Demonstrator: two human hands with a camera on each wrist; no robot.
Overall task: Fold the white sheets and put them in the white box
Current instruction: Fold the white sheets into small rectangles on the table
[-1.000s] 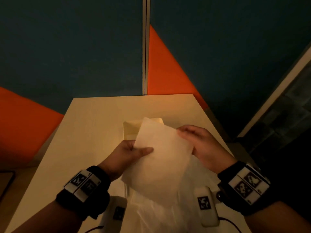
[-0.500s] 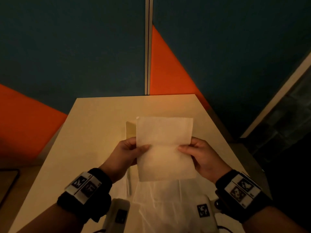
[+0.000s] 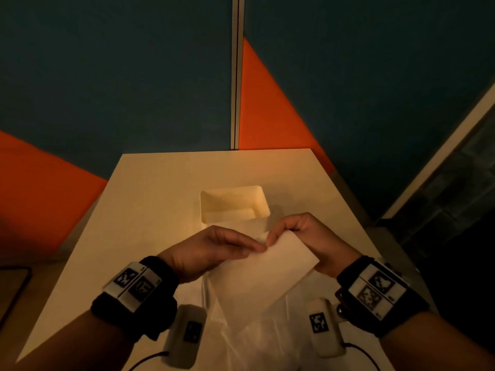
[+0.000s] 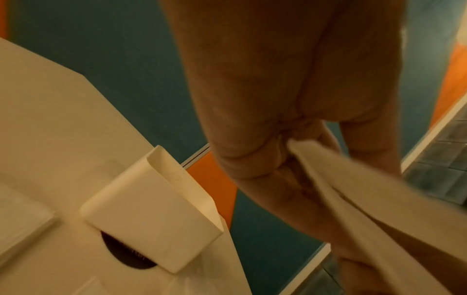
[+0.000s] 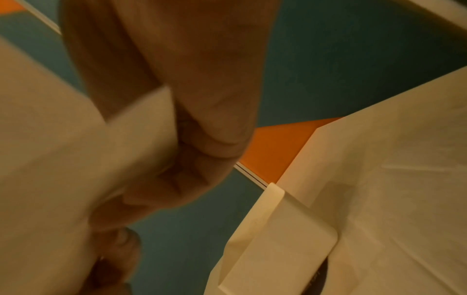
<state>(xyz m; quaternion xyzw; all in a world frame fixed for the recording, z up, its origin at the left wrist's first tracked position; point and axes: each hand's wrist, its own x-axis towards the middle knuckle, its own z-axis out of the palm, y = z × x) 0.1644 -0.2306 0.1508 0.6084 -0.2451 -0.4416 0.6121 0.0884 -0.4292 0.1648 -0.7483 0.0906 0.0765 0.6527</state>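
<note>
A folded white sheet [image 3: 270,274] hangs in the air just in front of the white box [image 3: 261,202], tilted down to the left. My left hand [image 3: 214,250] pinches its upper corner, and my right hand [image 3: 308,236] grips the same top edge right beside it, fingertips nearly touching. The left wrist view shows the sheet [image 4: 379,199] doubled, clamped between thumb and fingers, with the box [image 4: 151,209] below left. The right wrist view shows the sheet [image 5: 63,159] under my curled fingers and the box [image 5: 278,239] at right. A folded sheet lies inside the box [image 3: 235,214].
Loose white sheets [image 3: 254,338] lie flat on the pale table [image 3: 160,196] under my wrists. Blue and orange wall panels [image 3: 134,76] stand right behind the table's far edge. The table's right edge drops to a dark floor [image 3: 442,236].
The sheet was held upright and spread between both hands; now it is folded narrower and lowered, and my hands have come together at its top corner, uncovering the box.
</note>
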